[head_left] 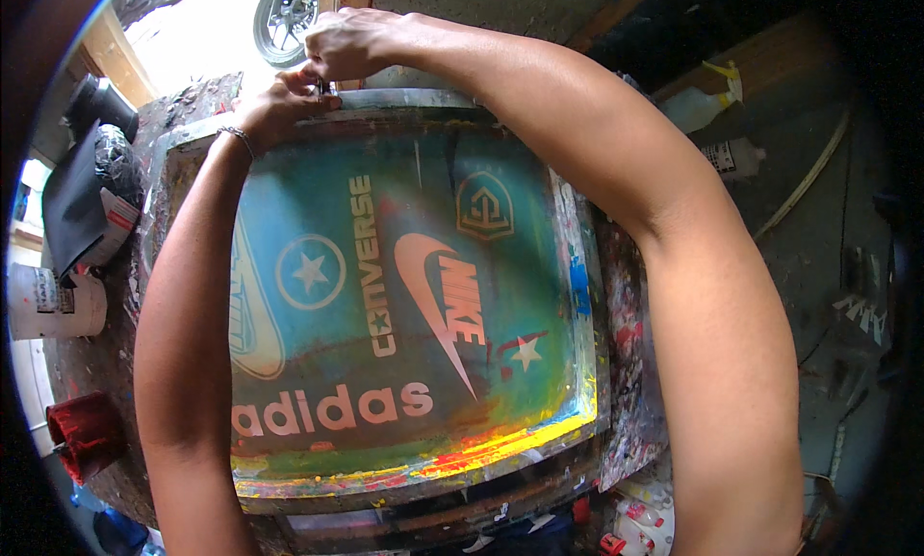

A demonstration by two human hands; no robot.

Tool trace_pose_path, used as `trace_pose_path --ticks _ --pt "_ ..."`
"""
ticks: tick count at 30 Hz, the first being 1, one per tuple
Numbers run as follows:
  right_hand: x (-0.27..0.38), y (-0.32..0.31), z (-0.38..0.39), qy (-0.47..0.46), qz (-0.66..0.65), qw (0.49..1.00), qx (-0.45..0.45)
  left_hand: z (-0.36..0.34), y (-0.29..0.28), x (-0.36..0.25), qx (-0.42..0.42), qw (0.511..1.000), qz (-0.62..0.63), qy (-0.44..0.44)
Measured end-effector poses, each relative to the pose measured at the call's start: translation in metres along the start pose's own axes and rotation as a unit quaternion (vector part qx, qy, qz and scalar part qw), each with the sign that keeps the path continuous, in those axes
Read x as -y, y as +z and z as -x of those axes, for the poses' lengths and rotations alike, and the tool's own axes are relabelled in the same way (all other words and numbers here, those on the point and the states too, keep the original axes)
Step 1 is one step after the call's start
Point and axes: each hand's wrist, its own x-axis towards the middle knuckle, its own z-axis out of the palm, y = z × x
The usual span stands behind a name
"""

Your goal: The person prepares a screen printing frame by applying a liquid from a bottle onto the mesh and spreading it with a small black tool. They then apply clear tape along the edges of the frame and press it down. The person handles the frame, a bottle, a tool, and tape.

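A screen-printing frame (585,339) lies flat before me, its paint-stained rim around a green-blue mesh (318,363) with pale stencil shapes. At its far left edge my left hand (279,105) has its fingers bent round a small dark metal piece (325,88), perhaps part of a clamp or hinge. Just above it, my right hand (354,46) is closed in a fist, its thumb side close to the left fingertips. What lies inside the fist is hidden. My left forearm crosses the frame's left side; my right arm arches around its far right corner.
Left of the frame stand a white tub (72,306), a red paint-stained cup (89,436) and a black sheet (82,205). At the far right are a spray bottle (695,109) and a white bottle (739,157). Beyond the table shows a motorcycle wheel (286,22). Small bottles (643,522) sit near right.
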Motion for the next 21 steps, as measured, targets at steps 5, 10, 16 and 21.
trace_pose_path --ticks 5,10,16,21 --pt "0.010 0.012 0.000 0.077 -0.025 0.995 -0.065 0.000 -0.002 -0.005 -0.015 1.000 0.018 -0.015" --pt "0.018 0.025 -0.015 0.238 -0.054 0.968 -0.067 0.002 -0.001 0.001 -0.038 0.997 -0.068 -0.020" --pt "0.028 0.057 -0.055 0.480 0.076 0.869 -0.097 -0.015 0.008 0.027 0.014 0.996 0.082 0.041" --pt "0.014 0.029 -0.039 0.361 -0.109 0.926 -0.011 -0.013 0.003 0.019 -0.015 0.995 -0.084 0.048"
